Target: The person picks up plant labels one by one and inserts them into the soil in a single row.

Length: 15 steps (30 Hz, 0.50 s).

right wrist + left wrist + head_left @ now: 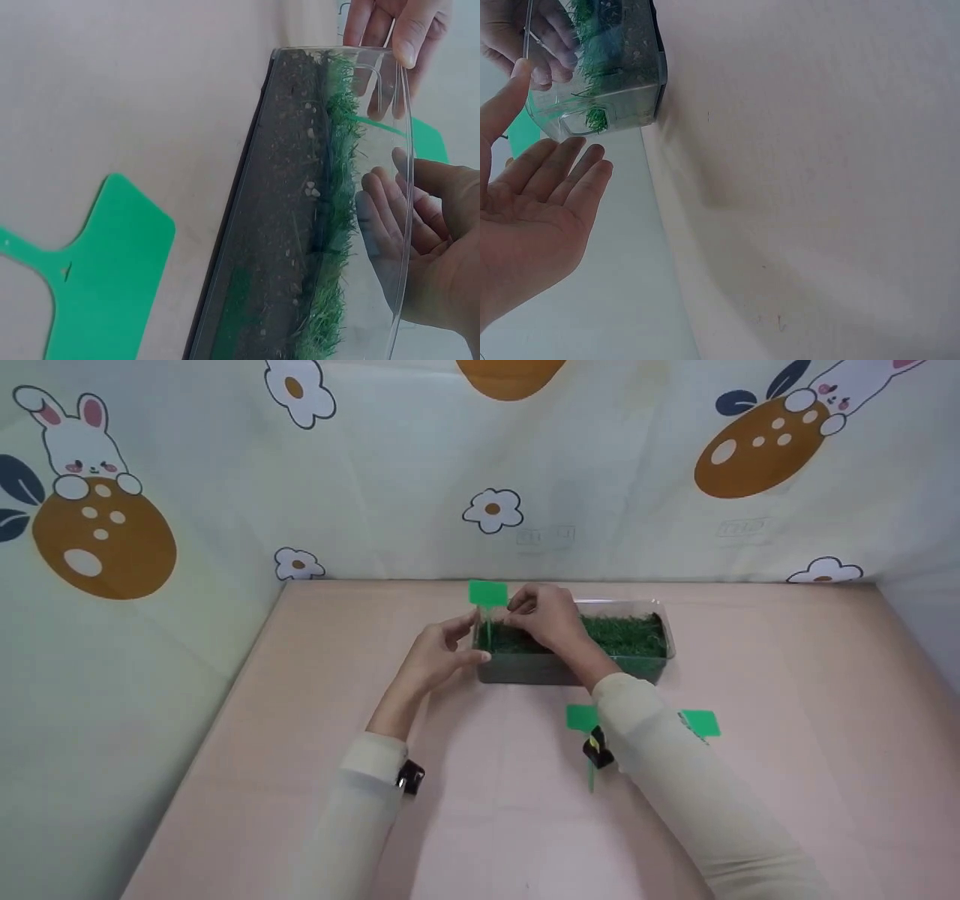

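Observation:
A clear plastic planter box (517, 669) holds dark soil and green grass (624, 636). One green plant label (487, 594) stands upright at the box's left end. Against that end is my left hand (442, 652), its thumb on the rim and its fingers fairly straight along the outside of the end wall. Above the grass, just right of the standing label, my right hand (551, 616) has loosely bent fingers; nothing shows between them in the right wrist view. Two more green labels lie on the table, one (582, 718) beside my right wrist, the other (701, 723) partly under the sleeve.
A pale pink cloth covers the table (330, 660). Behind and to the left rises a light backdrop (390, 472) printed with rabbits, flowers and brown fruit. Both wrists carry small black cameras, the left one (409, 777) near the cuff.

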### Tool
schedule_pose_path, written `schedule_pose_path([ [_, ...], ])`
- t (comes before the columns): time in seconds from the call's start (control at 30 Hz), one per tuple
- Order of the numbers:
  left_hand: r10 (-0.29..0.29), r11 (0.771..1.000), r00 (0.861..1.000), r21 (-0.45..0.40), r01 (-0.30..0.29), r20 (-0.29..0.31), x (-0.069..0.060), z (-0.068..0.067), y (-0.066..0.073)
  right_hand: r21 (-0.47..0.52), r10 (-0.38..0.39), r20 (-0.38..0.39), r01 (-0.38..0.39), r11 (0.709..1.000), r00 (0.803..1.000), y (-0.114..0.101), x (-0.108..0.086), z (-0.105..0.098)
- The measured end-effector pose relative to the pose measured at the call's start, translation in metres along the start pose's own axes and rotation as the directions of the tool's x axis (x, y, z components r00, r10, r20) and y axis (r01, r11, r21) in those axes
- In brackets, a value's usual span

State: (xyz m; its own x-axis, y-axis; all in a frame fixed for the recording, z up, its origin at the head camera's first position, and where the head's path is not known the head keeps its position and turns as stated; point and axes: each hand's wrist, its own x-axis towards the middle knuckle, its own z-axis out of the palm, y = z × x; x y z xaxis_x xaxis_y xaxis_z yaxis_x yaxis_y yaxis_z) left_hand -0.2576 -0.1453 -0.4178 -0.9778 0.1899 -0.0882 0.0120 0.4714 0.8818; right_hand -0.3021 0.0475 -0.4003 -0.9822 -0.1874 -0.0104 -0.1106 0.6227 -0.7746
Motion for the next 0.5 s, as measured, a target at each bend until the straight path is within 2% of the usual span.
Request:
schedule_pose_path([
  [0.5, -0.005, 1.000, 1.000, 0.002, 0.005, -0.002, 0.000, 0.000, 0.000, 0.003, 0.011, -0.012, -0.011, 1.000, 1.000, 0.006, 0.000, -0.011],
])
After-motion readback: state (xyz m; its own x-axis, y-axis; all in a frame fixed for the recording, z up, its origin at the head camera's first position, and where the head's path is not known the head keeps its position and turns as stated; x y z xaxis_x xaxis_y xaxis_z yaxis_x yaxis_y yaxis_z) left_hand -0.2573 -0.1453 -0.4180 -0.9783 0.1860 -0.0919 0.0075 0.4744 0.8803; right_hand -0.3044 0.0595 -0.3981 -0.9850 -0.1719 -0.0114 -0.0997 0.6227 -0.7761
